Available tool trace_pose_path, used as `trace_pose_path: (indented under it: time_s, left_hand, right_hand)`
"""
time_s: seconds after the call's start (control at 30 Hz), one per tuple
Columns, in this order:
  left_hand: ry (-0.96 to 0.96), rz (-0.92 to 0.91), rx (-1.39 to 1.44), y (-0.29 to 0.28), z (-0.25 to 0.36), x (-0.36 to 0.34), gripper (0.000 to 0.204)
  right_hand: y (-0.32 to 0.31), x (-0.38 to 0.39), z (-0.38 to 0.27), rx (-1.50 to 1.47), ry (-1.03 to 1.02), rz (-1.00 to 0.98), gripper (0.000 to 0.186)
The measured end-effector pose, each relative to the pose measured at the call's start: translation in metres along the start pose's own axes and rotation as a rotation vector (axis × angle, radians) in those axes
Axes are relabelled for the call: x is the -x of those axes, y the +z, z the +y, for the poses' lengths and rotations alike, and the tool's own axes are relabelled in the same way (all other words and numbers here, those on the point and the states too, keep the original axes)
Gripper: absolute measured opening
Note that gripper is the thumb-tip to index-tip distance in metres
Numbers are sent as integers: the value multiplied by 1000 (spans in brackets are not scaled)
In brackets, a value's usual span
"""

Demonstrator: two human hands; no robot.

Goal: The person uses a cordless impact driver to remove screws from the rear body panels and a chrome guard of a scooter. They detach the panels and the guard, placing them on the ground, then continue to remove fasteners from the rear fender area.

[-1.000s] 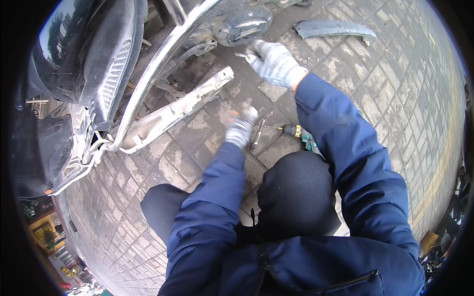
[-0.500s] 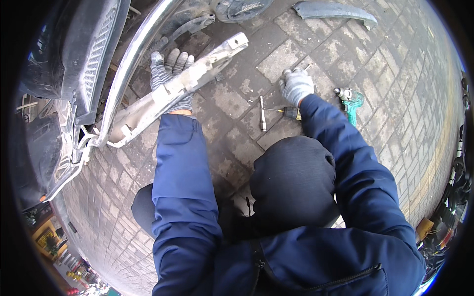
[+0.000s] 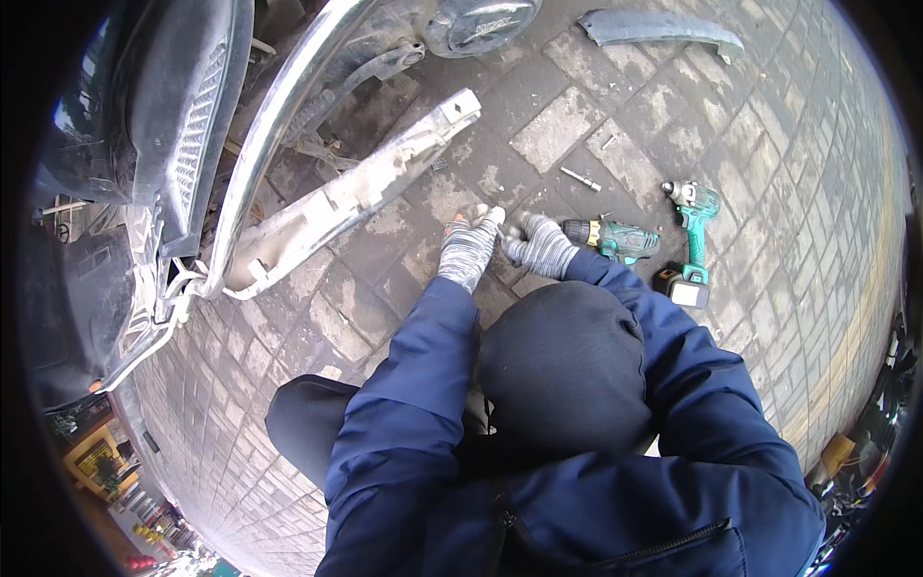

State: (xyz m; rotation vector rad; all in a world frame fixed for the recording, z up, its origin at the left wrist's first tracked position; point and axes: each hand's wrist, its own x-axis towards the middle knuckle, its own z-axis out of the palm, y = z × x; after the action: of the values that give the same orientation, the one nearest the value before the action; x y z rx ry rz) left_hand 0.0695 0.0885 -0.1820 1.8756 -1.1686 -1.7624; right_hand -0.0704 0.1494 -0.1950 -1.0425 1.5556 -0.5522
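Observation:
My left hand [image 3: 468, 248], in a grey-and-white striped glove, is closed with its fingertips pinched together. Close on its right, my right hand [image 3: 542, 246] wears the same kind of glove, its fingers curled in and partly smeared by motion. Anything between the fingers of either hand is too hidden to make out. Just right of my right hand lies a teal cordless drill [image 3: 623, 239] with a black-and-yellow chuck. A short metal rod [image 3: 581, 180] rests on the paving beyond it. Farther right is a teal impact driver [image 3: 697, 210], its battery toward me.
A long, scuffed whitish panel [image 3: 356, 197] slants up at the left beside a curved metal bar [image 3: 248, 144] and dark vehicle parts [image 3: 183, 106]. A curved grey trim piece [image 3: 663, 29] lies at the far side of the brick paving [image 3: 779, 221]. My dark-clothed knee [image 3: 562, 356] is below my hands.
My left hand has left the whitish panel and moved right and nearer to me. My right hand has come back leftward to meet it, uncovering the metal rod. The view has shifted slightly.

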Motion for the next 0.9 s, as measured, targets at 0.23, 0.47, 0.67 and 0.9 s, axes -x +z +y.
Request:
trace_pose_path:
  time_s: [0.23, 0.47, 0.67, 0.9]
  left_hand:
    - [52, -154, 401, 10, 24, 14, 9]
    - [68, -163, 435, 9, 36, 40, 8]
    - [-32, -346, -56, -14, 71, 45, 11]
    - [167, -277, 320, -6, 85, 58, 10]
  right_hand:
    - [-27, 15, -35, -446, -118, -150, 12]
    - [-75, 36, -33, 495, -683, 508, 26]
    - [-127, 23, -57, 1005, -581, -74, 19]
    - [-116, 40, -73, -629, -310, 48, 17]
